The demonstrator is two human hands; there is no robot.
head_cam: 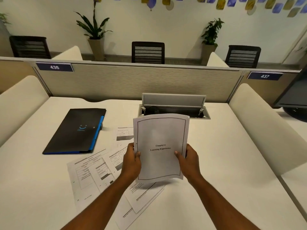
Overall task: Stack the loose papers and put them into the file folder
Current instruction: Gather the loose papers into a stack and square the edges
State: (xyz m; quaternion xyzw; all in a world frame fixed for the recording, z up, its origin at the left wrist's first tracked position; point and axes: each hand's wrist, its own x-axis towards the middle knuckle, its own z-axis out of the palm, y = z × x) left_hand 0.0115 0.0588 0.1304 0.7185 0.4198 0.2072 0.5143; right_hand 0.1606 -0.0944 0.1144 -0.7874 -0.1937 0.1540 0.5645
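I hold a small stack of white papers [161, 133] upright above the desk; its top sheet reads "Chapter 6 Learning Experience". My left hand [132, 161] grips its left edge, thumb on the front. My right hand [188, 161] grips the right edge the same way. Several loose printed sheets [89, 173] lie scattered flat on the white desk [224, 163] below and left of my hands, some overlapping. A black file folder [74, 130] with blue edging lies shut at the left, apart from the sheets.
An open cable tray with a raised grey lid [173, 100] sits behind the held papers. A partition wall [132, 80] closes the back of the desk. Cream side dividers [265, 123] flank it. A dark monitor [292, 97] stands at the far right.
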